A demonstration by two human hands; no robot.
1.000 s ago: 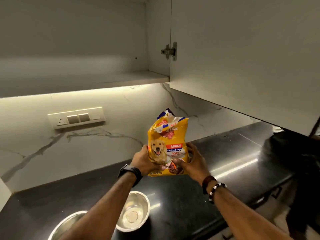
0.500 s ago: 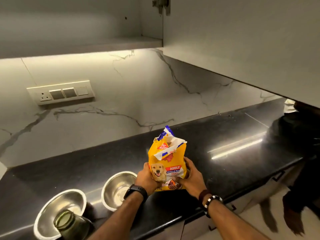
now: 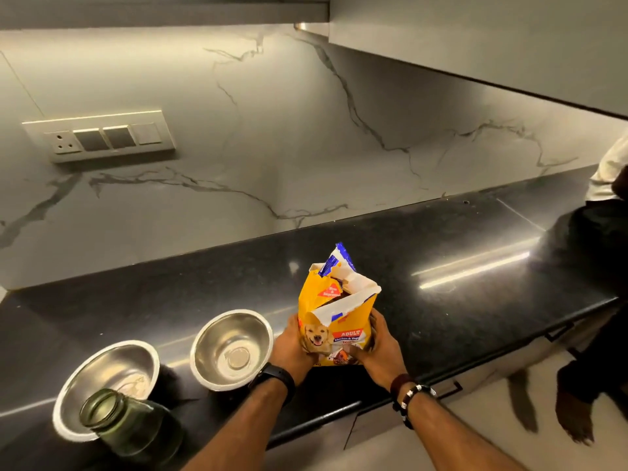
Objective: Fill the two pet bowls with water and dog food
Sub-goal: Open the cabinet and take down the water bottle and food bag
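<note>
Bag: the yellow dog-food bag [image 3: 336, 321] with a printed dog face stands upright right of the bowls. Its base is at or just above the black polished bench [image 3: 441, 317]; I cannot tell whether it touches.
Axis: the bag's long axis runs vertically. Its torn mouth points up and slightly away from me, and the printed face is turned towards me.
Left grip: my left hand [image 3: 292, 348] wraps the bag's lower left side.
Right grip: my right hand [image 3: 377, 351] wraps the lower right side, thumb across the front.
Bowls: the round right-hand steel bowl [image 3: 234, 312] sits just left of the bag and shows a bare shiny floor with no kibble. The matching left-hand steel bowl [image 3: 112, 345] is further left. I cannot tell whether either holds water.
Jar: a dark green glass jar [image 3: 125, 423], mouth open, stands at the near edge and hides part of the left-hand steel bowl.
Risk, spill: the mouth is ragged and wide. I judge a fast tip would send kibble over the rim onto the bench.
Risk, slump: both grips sit low, so the soft top could fold and dump sideways.
Risk, knock: my left forearm passes close over the right-hand steel bowl. A swing left could shove it or strike the jar near the edge.
</note>
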